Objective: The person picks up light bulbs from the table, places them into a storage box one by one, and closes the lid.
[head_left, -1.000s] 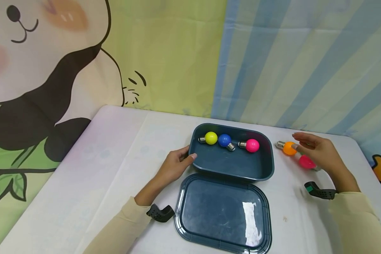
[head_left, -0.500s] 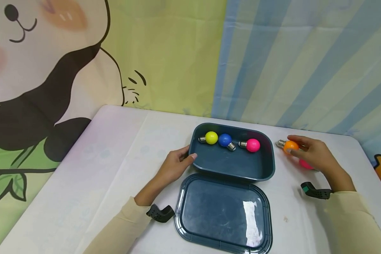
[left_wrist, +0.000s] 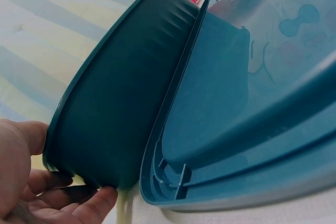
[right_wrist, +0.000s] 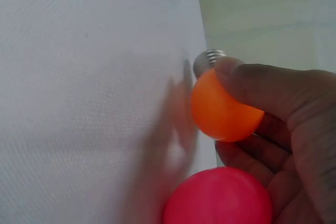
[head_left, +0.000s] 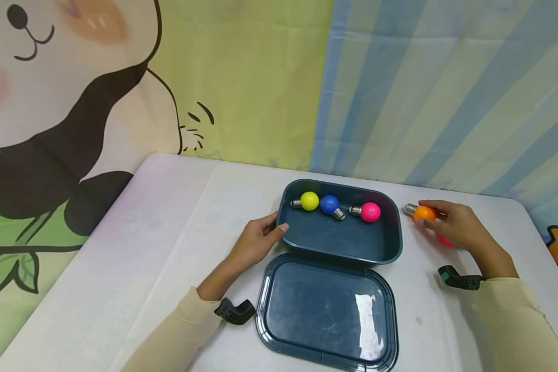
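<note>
My left hand (head_left: 254,243) grips the left end of a dark blue-grey plastic box (head_left: 335,243), thumb over the rim and fingers against the outer wall. Inside the box lie a yellow bulb (head_left: 309,201), a blue bulb (head_left: 329,204) and a pink bulb (head_left: 370,212), all with metal screw bases. Right of the box, my right hand (head_left: 462,225) pinches an orange light bulb (right_wrist: 223,111) between thumb and fingers, its screw base pointing left in the head view. A red-pink bulb (right_wrist: 220,198) sits just below that hand, mostly covered by it in the head view.
The box's lid (head_left: 325,310) lies flat on the white-covered table (head_left: 176,248), directly in front of the box. Behind the table hangs a printed cloth (head_left: 260,77). Each wrist wears a black band mount (head_left: 234,312).
My right hand has moved a little left and closed its thumb and fingers round the orange bulb. The red-pink bulb is now more covered by the hand. The left hand has stayed put.
</note>
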A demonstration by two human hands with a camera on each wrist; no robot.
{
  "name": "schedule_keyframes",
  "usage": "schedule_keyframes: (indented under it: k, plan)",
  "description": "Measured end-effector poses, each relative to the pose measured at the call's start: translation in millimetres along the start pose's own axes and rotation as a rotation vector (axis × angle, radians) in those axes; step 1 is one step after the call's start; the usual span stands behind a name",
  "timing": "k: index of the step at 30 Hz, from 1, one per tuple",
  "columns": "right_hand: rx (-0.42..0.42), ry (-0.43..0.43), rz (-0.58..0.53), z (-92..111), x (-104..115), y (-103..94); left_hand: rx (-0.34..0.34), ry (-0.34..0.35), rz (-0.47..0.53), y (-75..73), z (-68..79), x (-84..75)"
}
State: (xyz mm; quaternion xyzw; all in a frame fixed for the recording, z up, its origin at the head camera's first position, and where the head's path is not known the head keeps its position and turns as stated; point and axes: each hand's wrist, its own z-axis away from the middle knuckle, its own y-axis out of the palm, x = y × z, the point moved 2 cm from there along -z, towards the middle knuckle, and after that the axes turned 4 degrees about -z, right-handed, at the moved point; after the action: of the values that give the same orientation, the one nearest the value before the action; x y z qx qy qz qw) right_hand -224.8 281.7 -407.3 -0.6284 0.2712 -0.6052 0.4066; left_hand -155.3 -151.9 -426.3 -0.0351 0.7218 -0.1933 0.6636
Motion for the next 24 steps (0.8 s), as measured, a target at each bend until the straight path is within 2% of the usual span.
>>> schedule_keyframes:
  k: [6,11,18,21,24]
  plan:
    - [-0.082,-0.039,-0.011,4,6,-4.5,-0.001,0.008,0.002,-0.5,1.0,0.4]
    - [-0.086,-0.011,-0.043,5,12,-6.8,-0.004,0.011,0.002,-0.6,1.3,0.0]
    - [-0.089,-0.014,-0.063,6,16,-9.1,-0.001,0.003,0.010,-0.5,1.2,0.1]
    - [-0.097,-0.020,-0.065,7,18,-10.0,0.002,-0.005,0.010,-0.6,2.6,-5.4]
    - [-0.102,-0.026,-0.069,8,20,-11.2,0.014,-0.013,-0.002,-2.0,6.1,-18.1]
